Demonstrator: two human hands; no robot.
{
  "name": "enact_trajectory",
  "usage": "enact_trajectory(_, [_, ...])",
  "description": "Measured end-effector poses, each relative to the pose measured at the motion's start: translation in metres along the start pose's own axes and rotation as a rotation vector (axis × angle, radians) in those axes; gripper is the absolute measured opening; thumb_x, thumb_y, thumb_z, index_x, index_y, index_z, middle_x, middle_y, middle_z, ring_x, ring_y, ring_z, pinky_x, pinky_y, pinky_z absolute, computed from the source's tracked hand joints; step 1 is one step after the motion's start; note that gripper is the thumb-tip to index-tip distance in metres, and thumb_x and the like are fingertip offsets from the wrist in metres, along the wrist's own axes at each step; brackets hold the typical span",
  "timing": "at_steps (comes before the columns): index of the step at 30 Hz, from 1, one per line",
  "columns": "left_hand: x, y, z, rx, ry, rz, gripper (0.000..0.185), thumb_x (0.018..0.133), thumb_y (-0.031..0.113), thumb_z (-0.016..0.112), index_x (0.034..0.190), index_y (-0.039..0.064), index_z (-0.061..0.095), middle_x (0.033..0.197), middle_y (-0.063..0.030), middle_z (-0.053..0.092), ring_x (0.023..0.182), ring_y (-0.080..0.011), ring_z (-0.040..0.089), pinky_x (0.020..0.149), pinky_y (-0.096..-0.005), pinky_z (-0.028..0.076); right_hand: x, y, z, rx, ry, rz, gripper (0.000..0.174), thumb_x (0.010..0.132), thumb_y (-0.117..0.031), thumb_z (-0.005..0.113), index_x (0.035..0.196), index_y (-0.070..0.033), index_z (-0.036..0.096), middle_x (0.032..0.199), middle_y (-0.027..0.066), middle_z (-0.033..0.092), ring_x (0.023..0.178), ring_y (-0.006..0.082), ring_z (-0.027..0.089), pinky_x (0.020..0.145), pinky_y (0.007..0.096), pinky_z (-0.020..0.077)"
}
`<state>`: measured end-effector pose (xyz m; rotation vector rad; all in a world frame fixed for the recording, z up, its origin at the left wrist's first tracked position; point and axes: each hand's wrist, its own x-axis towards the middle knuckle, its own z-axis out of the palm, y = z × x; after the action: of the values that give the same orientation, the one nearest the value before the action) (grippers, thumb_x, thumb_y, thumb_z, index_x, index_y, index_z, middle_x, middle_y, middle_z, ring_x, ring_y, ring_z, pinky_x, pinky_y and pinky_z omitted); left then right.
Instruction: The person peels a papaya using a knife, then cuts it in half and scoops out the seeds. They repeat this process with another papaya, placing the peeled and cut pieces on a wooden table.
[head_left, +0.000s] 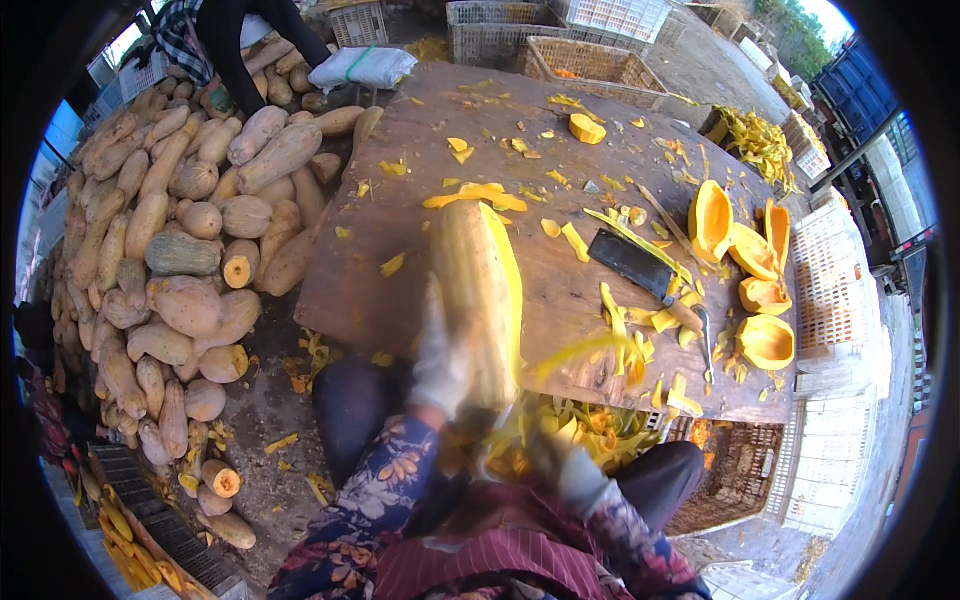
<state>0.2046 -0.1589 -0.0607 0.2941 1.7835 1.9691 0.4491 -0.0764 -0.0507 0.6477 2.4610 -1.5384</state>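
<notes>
A long, pale tan squash (480, 300) lies lengthwise before me, its near end over the board's front edge. Down its right side runs a peeled, bright yellow strip. My left hand (442, 367), in a white glove, grips the near part of the squash from the left. Low and to the right, my gloved right hand (566, 461) is strongly blurred, so whatever may be in its fingers is unclear. A blurred yellow strip of peel (577, 356) shows above it. Below the board edge, between my knees, is a heap of peelings (600, 435).
A cleaver (634, 262), a metal-ended tool (705, 345) and hollowed squash halves (765, 341) lie on the wooden board (390, 307). A large squash pile (195, 300) fills the left, with a person's legs (232, 52) behind. Plastic crates (832, 285) stand right; another crate (592, 71) stands behind.
</notes>
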Motion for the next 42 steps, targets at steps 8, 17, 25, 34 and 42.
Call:
enact_trajectory(8, [0.007, -0.002, -0.003, 0.088, 0.007, -0.014, 0.08, 0.103, 0.021, 0.059, 0.168, 0.011, 0.013, 0.166, -0.013, 0.033, 0.143, -0.0254, 0.041, 0.118, -0.0365, 0.036, 0.132, -0.075, -0.097, -0.019, 0.319, -0.237, 0.056, 0.103, -0.026, 0.061, 0.152, -0.003, 0.046, 0.105, 0.0223, 0.072, 0.091, 0.0327, 0.071, 0.079, 0.0427, 0.0547])
enact_trajectory(17, [-0.001, 0.016, 0.0, 0.167, 0.045, -0.068, 0.078, 0.105, 0.024, 0.057, 0.168, 0.012, 0.013, 0.166, -0.0153, 0.034, 0.141, -0.0264, 0.044, 0.117, -0.0368, 0.038, 0.166, -0.045, -0.07, -0.019, 0.335, -0.316, 0.047, 0.104, -0.033, 0.058, 0.138, 0.0, 0.056, 0.114, 0.0318, 0.069, 0.107, 0.0455, 0.068, 0.092, 0.0484, 0.0542])
enact_trajectory(25, [0.0, 0.015, 0.005, 0.015, 0.042, -0.092, 0.077, 0.104, 0.02, 0.055, 0.168, 0.014, 0.014, 0.166, -0.0139, 0.034, 0.14, -0.0253, 0.044, 0.117, -0.0365, 0.038, 0.008, -0.001, -0.022, 0.232, 0.179, -0.283, 0.058, 0.106, -0.024, 0.061, 0.153, 0.004, 0.042, 0.125, 0.024, 0.069, 0.118, 0.0249, 0.067, 0.099, 0.0356, 0.0535])
enact_trajectory(34, [0.003, 0.008, -0.002, 0.207, 0.016, 0.065, 0.078, 0.104, 0.024, 0.057, 0.168, 0.013, 0.013, 0.165, -0.0142, 0.034, 0.143, -0.0259, 0.042, 0.116, -0.037, 0.039, 0.229, -0.103, -0.099, -0.194, 0.296, -0.234, 0.046, 0.103, -0.039, 0.056, 0.127, 0.0, 0.06, 0.107, 0.0307, 0.07, 0.103, 0.0486, 0.066, 0.088, 0.0521, 0.0527])
enact_trajectory(42, [0.013, -0.006, 0.001, 0.057, 0.037, -0.001, 0.078, 0.105, 0.023, 0.06, 0.168, 0.013, 0.015, 0.164, -0.0153, 0.035, 0.14, -0.0254, 0.045, 0.116, -0.0365, 0.04, -0.024, 0.011, 0.028, -0.184, -0.033, -0.09, 0.064, 0.1, -0.027, 0.061, 0.157, -0.008, 0.038, 0.096, 0.0264, 0.07, 0.089, 0.0444, 0.07, 0.077, 0.0516, 0.0562])
